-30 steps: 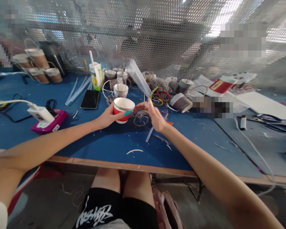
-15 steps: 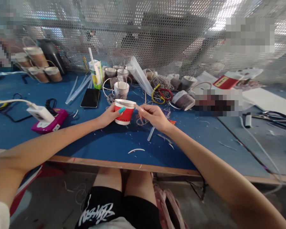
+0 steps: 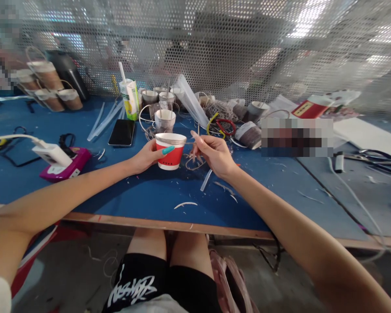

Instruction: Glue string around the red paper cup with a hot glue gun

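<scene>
A red and white paper cup (image 3: 170,156) is held upright above the blue table, with grey-brown cord wound around its upper part below the rim. My left hand (image 3: 149,155) grips it from the left, the thumb with a turquoise nail across its front. Just right of the cup, my right hand (image 3: 213,152) pinches the cord, which runs from the cup to its fingers. Below those fingers a loop of cord (image 3: 195,163) lies on the table. Behind the cup stands a white cup with a grey lower part (image 3: 165,120).
Behind are a drink carton (image 3: 129,100), a phone (image 3: 121,132), plastic strips and tangled cord (image 3: 222,109). A purple power strip (image 3: 65,165) sits left, handled brown cups (image 3: 48,78) back left, scissors (image 3: 378,157) at right. The table edge (image 3: 169,227) runs in front.
My right hand has moved slightly right, away from the cup's rim, and its fingers have drawn apart from the cup. My left hand still holds the cup, which has barely shifted.
</scene>
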`<state>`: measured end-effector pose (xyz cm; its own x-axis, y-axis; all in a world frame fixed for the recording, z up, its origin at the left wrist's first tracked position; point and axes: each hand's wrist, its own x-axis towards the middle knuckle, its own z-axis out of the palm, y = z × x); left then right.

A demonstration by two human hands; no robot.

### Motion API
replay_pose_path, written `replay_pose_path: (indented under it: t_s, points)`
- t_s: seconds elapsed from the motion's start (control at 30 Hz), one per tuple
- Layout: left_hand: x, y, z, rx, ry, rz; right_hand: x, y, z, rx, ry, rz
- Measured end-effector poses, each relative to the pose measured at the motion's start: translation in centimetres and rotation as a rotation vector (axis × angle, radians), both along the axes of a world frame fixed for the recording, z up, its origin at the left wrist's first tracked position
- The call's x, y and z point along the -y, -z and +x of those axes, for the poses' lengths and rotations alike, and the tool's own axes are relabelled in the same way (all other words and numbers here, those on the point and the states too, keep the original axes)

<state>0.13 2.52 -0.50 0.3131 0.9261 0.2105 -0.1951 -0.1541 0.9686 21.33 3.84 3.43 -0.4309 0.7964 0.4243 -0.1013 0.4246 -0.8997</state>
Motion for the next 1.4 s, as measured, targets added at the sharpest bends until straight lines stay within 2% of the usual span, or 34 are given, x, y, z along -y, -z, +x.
replay_pose_path:
  t_s: [0.2,0.37,0.43,0.63,0.77,1.0,1.23,1.33,1.4]
  points:
    - [0.1,0.5,-0.7,0.096,0.153,-0.109,0.5,-0.6,-0.3,0.076,0.055,0.017]
    - [0.5,0.3,-0.6,0.168,0.343,-0.178,0.6,-0.5,-0.3,0.113,0.048,0.069]
    - [0.5,0.3,-0.4,0.186,0.383,-0.201,0.6,-0.3,-0.3,0.115,0.046,0.09]
    - [1.1,-0.3,0.4,0.184,0.319,-0.164,0.9,-0.3,-0.6,0.105,0.04,0.088]
    - [1.6,-1.0,0.6,0.166,0.288,-0.223,1.2,-0.4,-0.7,0.114,0.026,0.09]
    - [1.7,-1.0,0.1,0.184,0.32,-0.293,0.9,-0.2,-0.6,0.113,0.058,0.143]
    - [1.6,-1.0,-0.2,0.211,0.394,-0.291,1.0,-0.4,-0.7,0.113,0.036,0.143]
    - [1.5,-1.0,-0.2,0.22,0.346,-0.283,0.8,-0.2,-0.5,0.154,0.02,0.134]
    - [1.3,-1.1,-0.3,0.234,0.283,-0.283,0.6,0.0,-0.3,0.221,0.081,0.165]
